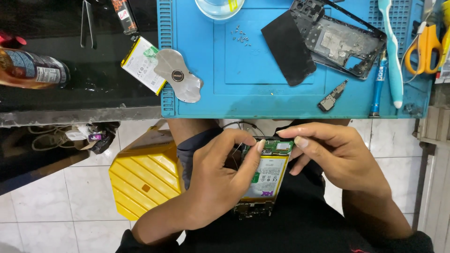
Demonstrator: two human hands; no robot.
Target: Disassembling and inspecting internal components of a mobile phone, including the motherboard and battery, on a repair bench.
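An opened phone (265, 178) with its back off, showing a white battery and a green circuit board, is held over my lap. My left hand (218, 180) grips its left side, thumb tip resting at the top of the board. My right hand (335, 157) pinches at the top right corner of the board with thumb and forefinger. Whether a small part sits between those fingertips cannot be made out.
A blue work mat (243, 70) on the table carries a black phone frame (344, 40), a dark back cover (288, 47), several tiny screws (240, 35), a small board piece (332, 96), a blue brush (393, 51), scissors (425, 47). A loose battery (142, 63), a metal pry tool (180, 77), tweezers (87, 23), a bottle (30, 69) lie left. A yellow stool (145, 175) stands on the tiled floor.
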